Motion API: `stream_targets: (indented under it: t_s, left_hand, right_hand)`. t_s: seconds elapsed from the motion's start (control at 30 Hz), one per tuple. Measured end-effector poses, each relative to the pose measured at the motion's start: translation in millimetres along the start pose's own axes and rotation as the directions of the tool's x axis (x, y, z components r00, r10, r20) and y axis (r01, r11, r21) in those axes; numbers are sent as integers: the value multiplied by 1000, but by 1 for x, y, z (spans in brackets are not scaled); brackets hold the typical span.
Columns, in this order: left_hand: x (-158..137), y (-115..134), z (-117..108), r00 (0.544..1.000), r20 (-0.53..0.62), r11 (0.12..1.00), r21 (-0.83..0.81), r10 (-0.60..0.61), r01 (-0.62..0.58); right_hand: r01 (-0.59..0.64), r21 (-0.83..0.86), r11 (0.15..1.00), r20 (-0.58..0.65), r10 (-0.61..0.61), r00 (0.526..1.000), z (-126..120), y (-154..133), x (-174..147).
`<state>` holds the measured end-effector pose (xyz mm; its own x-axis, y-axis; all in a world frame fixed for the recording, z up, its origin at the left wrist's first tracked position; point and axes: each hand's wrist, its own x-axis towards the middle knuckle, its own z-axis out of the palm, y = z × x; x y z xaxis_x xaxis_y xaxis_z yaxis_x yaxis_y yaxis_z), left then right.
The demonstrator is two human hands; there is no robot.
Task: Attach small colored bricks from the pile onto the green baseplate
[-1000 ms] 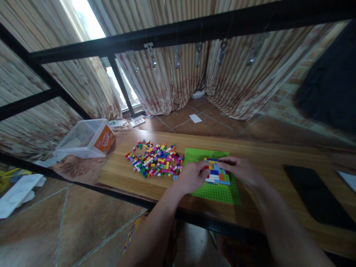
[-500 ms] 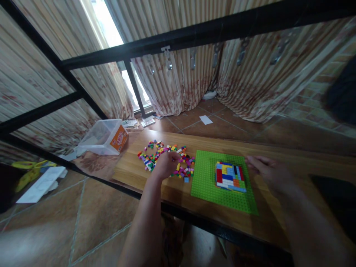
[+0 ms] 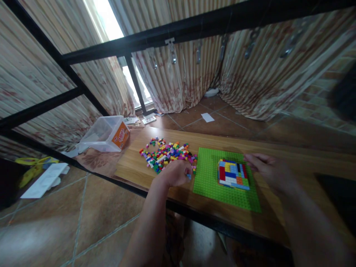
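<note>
My left hand (image 3: 178, 173) is at the front right of a loose pile of small bricks (image 3: 161, 157), its fingers curled down onto a light blue brick (image 3: 189, 176) that partly shows at the fingertips. A green baseplate (image 3: 207, 181) lies just right of the pile. On it stands a low block of bricks (image 3: 232, 175) in red, white, yellow, blue and other colours. My right hand (image 3: 261, 165) is over the plate's far right corner, thumb and fingers pinched together. Whatever they hold, if anything, is too small to make out.
The wooden table (image 3: 133, 167) carries a dark flat object (image 3: 336, 196) at the right. Beyond its left end sits a clear plastic bin (image 3: 101, 137) with an orange label. A black metal rail (image 3: 194, 29) crosses in front of the curtains.
My left hand has come from the middle of the pile toward me and rightward, onto the light blue brick. The right hand stays pinched by the plate's corner. The view has shifted slightly.
</note>
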<state>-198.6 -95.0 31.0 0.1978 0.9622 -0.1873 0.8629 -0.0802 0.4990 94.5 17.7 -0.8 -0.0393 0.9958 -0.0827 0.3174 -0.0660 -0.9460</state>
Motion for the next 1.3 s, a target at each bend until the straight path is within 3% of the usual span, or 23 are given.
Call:
stream_targets:
  t_s: [0.2,0.43,0.63,1.0,1.17,1.3]
  left_hand:
    - [1,-2,3,992,-56,991,57,-115,118]
    - [11,5,5,976,-215,995,-88,16,-36]
    - [24,28,17,978,-202,991,-109,54,-77]
    - [47,63,44,921,-364,963,-168,140,-212]
    - [48,63,42,932,-348,975,-148,106,-166]
    - [42,46,26,945,-325,997,-73,-27,4]
  right_hand:
    - [-2,-8,1000,2,2,1000,1,0,2]
    - [16,-20,1000,-1,-16,1000,2,-1,1]
    - [75,-55,996,8,-75,997,2,2,3]
    - [92,-63,994,37,-90,995,7,3,1]
    - [94,-87,992,45,-90,995,4,4,0]
    - [107,-127,986,50,-102,994,0,5,1]
